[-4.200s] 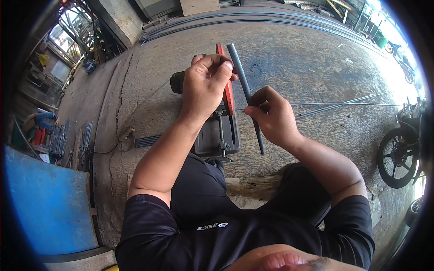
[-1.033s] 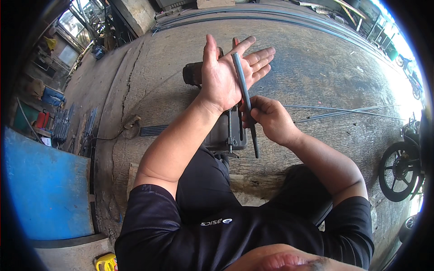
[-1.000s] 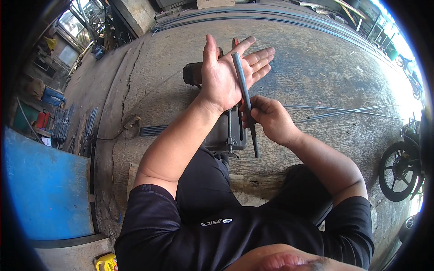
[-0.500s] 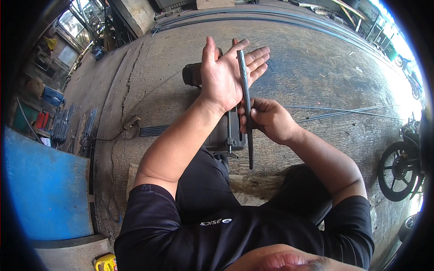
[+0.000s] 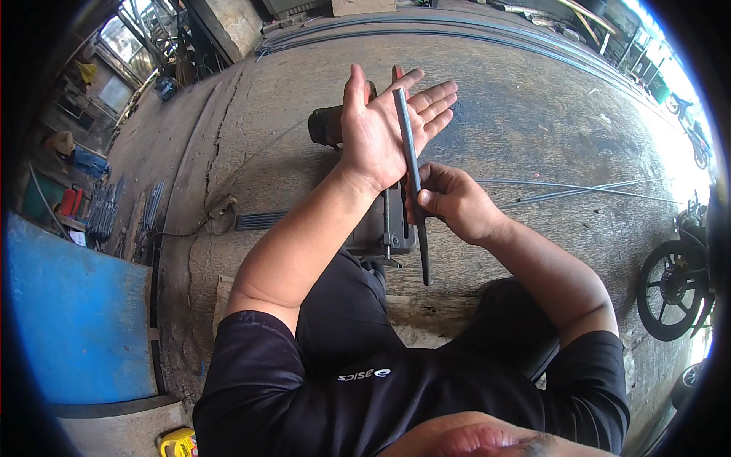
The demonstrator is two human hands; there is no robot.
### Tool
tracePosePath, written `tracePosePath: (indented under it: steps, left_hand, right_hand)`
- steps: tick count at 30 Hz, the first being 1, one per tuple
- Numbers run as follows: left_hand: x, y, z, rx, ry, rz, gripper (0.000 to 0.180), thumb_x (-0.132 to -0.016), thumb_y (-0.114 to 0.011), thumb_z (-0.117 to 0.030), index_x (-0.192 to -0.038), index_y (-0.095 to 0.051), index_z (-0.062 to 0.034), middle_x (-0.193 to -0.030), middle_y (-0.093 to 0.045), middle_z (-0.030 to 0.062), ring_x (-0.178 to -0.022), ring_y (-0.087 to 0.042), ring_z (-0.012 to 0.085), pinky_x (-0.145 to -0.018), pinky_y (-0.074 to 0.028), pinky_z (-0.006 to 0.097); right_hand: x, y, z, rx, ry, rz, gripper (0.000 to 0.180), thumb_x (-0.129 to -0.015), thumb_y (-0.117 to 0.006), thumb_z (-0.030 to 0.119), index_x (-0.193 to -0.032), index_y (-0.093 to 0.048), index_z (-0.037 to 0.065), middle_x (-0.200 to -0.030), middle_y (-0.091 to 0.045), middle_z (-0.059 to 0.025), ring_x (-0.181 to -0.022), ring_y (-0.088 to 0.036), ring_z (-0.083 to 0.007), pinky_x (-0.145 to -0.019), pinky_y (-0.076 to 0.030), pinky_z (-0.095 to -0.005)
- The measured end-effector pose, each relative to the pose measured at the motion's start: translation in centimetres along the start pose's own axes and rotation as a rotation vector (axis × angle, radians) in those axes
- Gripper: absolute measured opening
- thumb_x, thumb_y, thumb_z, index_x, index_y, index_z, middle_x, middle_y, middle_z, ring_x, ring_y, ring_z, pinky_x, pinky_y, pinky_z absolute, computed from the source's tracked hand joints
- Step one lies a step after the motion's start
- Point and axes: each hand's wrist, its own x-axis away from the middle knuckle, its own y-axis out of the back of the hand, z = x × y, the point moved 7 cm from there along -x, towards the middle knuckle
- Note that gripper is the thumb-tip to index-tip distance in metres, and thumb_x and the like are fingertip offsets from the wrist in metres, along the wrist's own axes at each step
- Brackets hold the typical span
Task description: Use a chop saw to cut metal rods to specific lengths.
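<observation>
Black short-sleeved T-shirt (image 5: 457, 381) nearest, both bare forearms angled up and inward from its sleeves. Right hand (image 5: 454, 202): wrist bent inward, fingers curled under, thumb on top, grasping a straight, slim grey metal bar (image 5: 409, 145) around its lower-middle part. Bar is held up off the floor, tilted slightly, lower end toward the person, upper end in front of the other palm. Left hand (image 5: 375, 137): palm up, thumb out to the left, four fingers spread toward upper right, nothing clenched; can't tell if the palm touches the bar.

Below the hands, partly covered: dark metal machine base (image 5: 365, 228) with a steel screw clamp (image 5: 387, 217), black cylindrical motor housing (image 5: 326, 126) and red curved guard (image 5: 397, 72). Bundle of thin grey bars (image 5: 263, 221) on the floor, left of the base. Crossed long grey bars (image 5: 563, 194) farther right. Long bluish-grey bars (image 5: 426, 30) lie across the far floor.
</observation>
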Motion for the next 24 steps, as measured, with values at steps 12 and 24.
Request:
tracePosePath:
  steps: [12,24]
  left_hand:
    - [0.0,0.1,0.4,0.04,0.003,-0.005,0.094,-0.091,-0.029,-0.071,-0.133,-0.026,0.0129,-0.138,-0.027,0.0436,-0.137,-0.026,0.0483,-0.115,-0.022,0.051]
    - [-0.6,5.1,-0.2,-0.036,0.01,-0.242,0.083,-0.094,-0.025,-0.064,-0.131,-0.031,0.0102,-0.135,-0.038,0.038,-0.132,-0.037,0.0441,-0.113,-0.027,0.05]
  right_hand:
    - [-0.1,0.0,0.0,0.107,-0.031,-0.051,0.015,-0.088,-0.063,0.007,-0.099,-0.055,0.0,-0.082,-0.064,-0.0078,-0.079,-0.062,-0.0141,-0.076,-0.049,-0.0287]
    - [0.0,3.3,4.9,-0.101,0.167,-0.184,0.024,-0.093,-0.062,0.018,-0.102,-0.052,-0.002,-0.084,-0.062,-0.0097,-0.077,-0.065,-0.0208,-0.077,-0.054,-0.0339]
